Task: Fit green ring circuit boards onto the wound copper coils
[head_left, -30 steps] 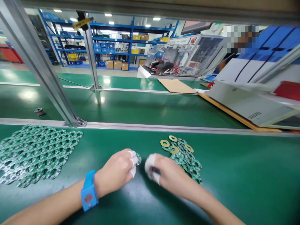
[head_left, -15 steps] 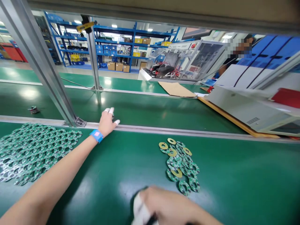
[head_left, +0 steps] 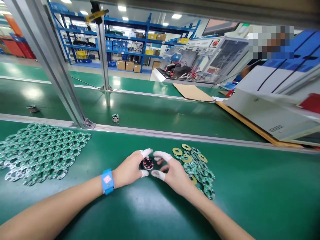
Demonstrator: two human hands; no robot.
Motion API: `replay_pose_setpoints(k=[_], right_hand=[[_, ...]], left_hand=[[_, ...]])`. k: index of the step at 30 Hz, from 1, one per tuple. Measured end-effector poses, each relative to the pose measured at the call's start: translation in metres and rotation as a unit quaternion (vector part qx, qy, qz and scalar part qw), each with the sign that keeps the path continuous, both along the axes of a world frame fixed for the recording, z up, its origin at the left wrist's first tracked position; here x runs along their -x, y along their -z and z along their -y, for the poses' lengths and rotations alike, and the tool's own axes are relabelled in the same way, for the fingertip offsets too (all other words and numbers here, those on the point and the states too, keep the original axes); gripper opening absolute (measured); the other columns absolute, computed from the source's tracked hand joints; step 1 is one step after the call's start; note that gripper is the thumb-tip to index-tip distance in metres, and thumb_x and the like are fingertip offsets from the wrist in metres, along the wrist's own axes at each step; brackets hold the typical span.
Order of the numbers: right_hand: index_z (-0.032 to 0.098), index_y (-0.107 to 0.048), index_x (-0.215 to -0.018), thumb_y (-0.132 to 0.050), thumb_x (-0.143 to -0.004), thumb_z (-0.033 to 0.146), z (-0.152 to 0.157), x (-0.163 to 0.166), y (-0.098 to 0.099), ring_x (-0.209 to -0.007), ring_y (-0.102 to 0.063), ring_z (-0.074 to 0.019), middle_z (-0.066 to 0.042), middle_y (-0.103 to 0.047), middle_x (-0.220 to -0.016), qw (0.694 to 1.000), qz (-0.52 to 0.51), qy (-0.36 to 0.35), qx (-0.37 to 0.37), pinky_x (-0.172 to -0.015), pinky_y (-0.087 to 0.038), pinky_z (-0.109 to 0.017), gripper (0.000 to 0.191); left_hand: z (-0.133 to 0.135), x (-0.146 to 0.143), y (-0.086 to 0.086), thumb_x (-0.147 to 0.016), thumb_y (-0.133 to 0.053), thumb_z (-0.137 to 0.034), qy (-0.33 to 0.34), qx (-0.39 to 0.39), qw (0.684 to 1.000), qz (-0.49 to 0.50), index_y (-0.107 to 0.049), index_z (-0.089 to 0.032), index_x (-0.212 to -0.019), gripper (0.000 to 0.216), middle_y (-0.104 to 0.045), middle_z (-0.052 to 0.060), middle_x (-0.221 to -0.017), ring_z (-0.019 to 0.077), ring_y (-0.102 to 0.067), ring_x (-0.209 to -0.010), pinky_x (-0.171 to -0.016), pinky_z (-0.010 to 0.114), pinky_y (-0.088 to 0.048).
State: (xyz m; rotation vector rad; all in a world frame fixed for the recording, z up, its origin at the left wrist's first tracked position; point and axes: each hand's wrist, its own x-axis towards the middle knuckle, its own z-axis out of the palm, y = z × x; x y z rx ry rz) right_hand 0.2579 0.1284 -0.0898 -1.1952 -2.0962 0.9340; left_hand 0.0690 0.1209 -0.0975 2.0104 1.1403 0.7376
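Observation:
My left hand (head_left: 130, 168), with white finger cots and a blue wrist strap (head_left: 107, 181), grips a small round motor stator (head_left: 148, 163) between thumb and fingers. The stator has a black top with reddish windings and is low over the green bench. Just right of it, my right hand (head_left: 175, 173) is open, its white-tipped fingers curved and apart from the part. Behind the right hand lies a loose pile of ring-shaped green circuit boards (head_left: 200, 168), some showing yellow undersides. A flat, dense spread of the same ring boards (head_left: 47, 150) covers the left side.
On the belt (head_left: 162, 116) behind the rail, a stator with a green board on top (head_left: 115, 118) stands beyond the metal post (head_left: 57, 66); another assembled stator (head_left: 32, 109) is at far left. A grey metal box (head_left: 270, 116) stands at right. A person (head_left: 246, 71) is behind it.
My left hand has left the stator on the belt and come back to mid-bench. My right hand has risen from the bottom edge; the dark stator is now between both hands.

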Motion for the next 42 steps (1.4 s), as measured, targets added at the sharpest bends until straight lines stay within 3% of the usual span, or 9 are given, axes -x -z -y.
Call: replay_pose_setpoints(k=[5, 9, 19, 21, 24, 28, 31, 36, 42], right_hand=[[0.020, -0.064, -0.104, -0.038, -0.089, 0.010, 0.011, 0.003, -0.007, -0.081, -0.059, -0.0213, -0.010, -0.066, -0.086, 0.917, 0.093, -0.106, -0.374, -0.065, -0.051, -0.033, 0.031], [0.015, -0.066, -0.087, -0.028, -0.093, 0.009, 0.020, 0.005, -0.012, -0.082, -0.058, -0.0220, -0.010, -0.063, -0.075, 0.857, 0.173, -0.201, -0.442, -0.066, -0.050, -0.033, 0.040], [0.015, -0.062, -0.086, -0.038, -0.082, 0.009, 0.026, 0.010, -0.021, -0.072, -0.052, -0.0224, -0.009, -0.061, -0.075, 0.864, 0.271, -0.284, -0.315, -0.066, -0.045, -0.035, 0.025], [0.016, -0.063, -0.091, -0.038, -0.085, 0.013, 0.026, 0.005, -0.019, -0.067, -0.053, -0.0212, -0.008, -0.061, -0.070, 0.879, 0.236, -0.259, -0.323, -0.060, -0.044, -0.032, 0.026], [0.018, -0.063, -0.099, -0.040, -0.090, 0.021, 0.025, -0.002, -0.017, -0.059, -0.055, -0.0173, -0.005, -0.064, -0.068, 0.929, 0.147, -0.108, -0.323, -0.053, -0.041, -0.027, 0.025], [0.022, -0.066, -0.082, -0.048, -0.085, 0.029, 0.018, 0.000, -0.018, -0.052, -0.053, -0.0159, -0.001, -0.060, -0.059, 0.974, 0.139, 0.055, -0.173, -0.050, -0.039, -0.026, 0.020], [0.023, -0.067, -0.075, -0.054, -0.079, 0.034, 0.014, 0.006, -0.015, -0.053, -0.050, -0.0166, 0.000, -0.057, -0.057, 0.985, 0.160, 0.030, -0.053, -0.048, -0.035, -0.025, 0.017], [0.018, -0.062, -0.061, -0.055, -0.076, 0.042, 0.010, 0.012, -0.009, -0.055, -0.048, -0.0154, -0.001, -0.057, -0.059, 0.992, -0.006, 0.007, 0.127, -0.053, -0.036, -0.026, 0.029], [0.016, -0.057, -0.057, -0.056, -0.072, 0.042, 0.008, 0.012, -0.017, -0.045, -0.033, -0.0102, 0.003, -0.042, -0.048, 0.970, -0.091, 0.043, 0.219, -0.045, -0.027, -0.023, 0.030]], left_hand=[[-0.002, 0.000, 0.003, -0.068, -0.067, -0.010, 0.008, -0.020, 1.000, -0.016, -0.046, -0.016, -0.125, 0.061, -0.058, 0.008, -0.106, 0.0196, -0.055, -0.095, -0.085, 0.032, -0.045], [-0.001, 0.001, 0.000, -0.072, -0.058, -0.004, 0.015, -0.051, 0.998, -0.041, -0.059, -0.017, -0.106, 0.037, -0.060, 0.005, -0.101, 0.0173, -0.054, -0.093, -0.085, 0.029, -0.044], [0.000, -0.001, -0.003, -0.072, -0.062, -0.009, -0.006, -0.041, 0.999, -0.036, -0.063, -0.018, -0.094, 0.024, -0.061, 0.002, -0.092, 0.0150, -0.055, -0.084, -0.078, 0.025, -0.045], [0.001, -0.001, -0.002, -0.072, -0.065, -0.010, -0.018, -0.041, 0.998, -0.039, -0.063, -0.018, -0.093, 0.022, -0.060, 0.002, -0.091, 0.0152, -0.055, -0.085, -0.077, 0.025, -0.044], [0.001, 0.000, -0.002, -0.070, -0.069, -0.015, -0.041, -0.043, 0.996, -0.059, -0.063, -0.018, -0.090, 0.021, -0.059, 0.002, -0.088, 0.0159, -0.054, -0.083, -0.074, 0.025, -0.045], [0.003, 0.000, -0.002, -0.069, -0.072, -0.020, -0.066, -0.067, 0.993, -0.065, -0.061, -0.018, -0.096, 0.030, -0.057, 0.003, -0.090, 0.0164, -0.054, -0.083, -0.075, 0.027, -0.046], [0.004, 0.000, -0.002, -0.070, -0.068, -0.015, -0.073, -0.096, 0.991, -0.058, -0.059, -0.017, -0.099, 0.030, -0.056, 0.004, -0.091, 0.0165, -0.054, -0.083, -0.076, 0.028, -0.047], [0.005, 0.001, -0.002, -0.074, -0.062, -0.013, -0.064, -0.151, 0.982, -0.088, -0.059, -0.017, -0.096, 0.023, -0.055, 0.004, -0.090, 0.0169, -0.053, -0.084, -0.075, 0.028, -0.047], [0.007, 0.003, -0.004, -0.079, -0.051, -0.005, -0.024, -0.225, 0.961, -0.156, -0.059, -0.015, -0.094, 0.021, -0.056, 0.006, -0.089, 0.0180, -0.050, -0.083, -0.072, 0.029, -0.046]])
